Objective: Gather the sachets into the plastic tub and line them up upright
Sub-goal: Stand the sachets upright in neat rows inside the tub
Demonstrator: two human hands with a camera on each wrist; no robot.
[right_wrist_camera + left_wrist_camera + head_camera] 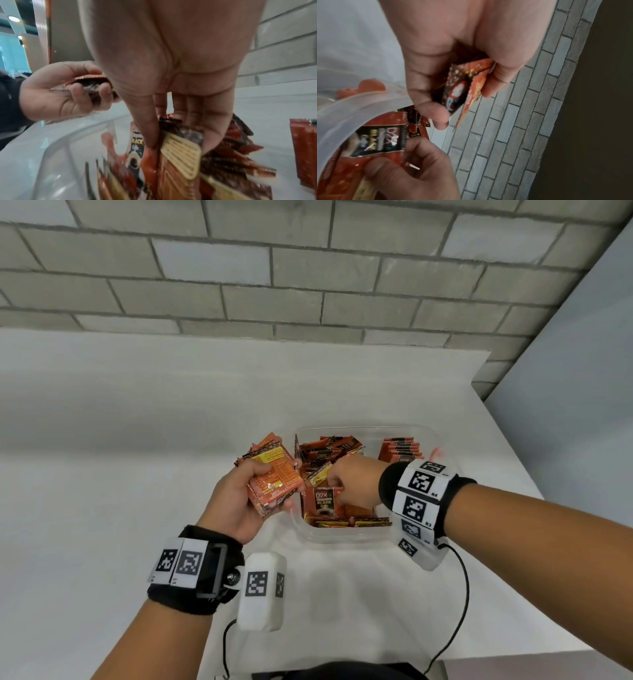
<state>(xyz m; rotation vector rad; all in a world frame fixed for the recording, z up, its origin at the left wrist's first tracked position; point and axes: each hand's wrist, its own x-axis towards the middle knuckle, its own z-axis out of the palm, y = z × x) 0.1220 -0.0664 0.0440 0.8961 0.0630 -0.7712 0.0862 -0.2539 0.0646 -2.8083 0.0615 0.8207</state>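
Note:
A clear plastic tub point(342, 538) stands on the white table and holds orange-and-black sachets. A neat upright row point(400, 451) fills its back right corner, loose sachets point(325, 451) are jumbled at the back left, and others lie along the front point(346, 522). My left hand point(253, 477) hovers just left of the tub and grips a stack of sachets point(274, 470), also seen in the left wrist view point(462, 86). My right hand point(337, 481) reaches down into the tub's middle. Its thumb and fingers pinch a sachet with a yellow panel point(181, 152).
The table point(137, 440) runs wide to the left and ends at an edge on the right point(534, 474). A grey brick wall point(308, 268) stands behind it. An orange clip point(436, 453) sits on the tub's far right rim. Cables hang from both wrist units.

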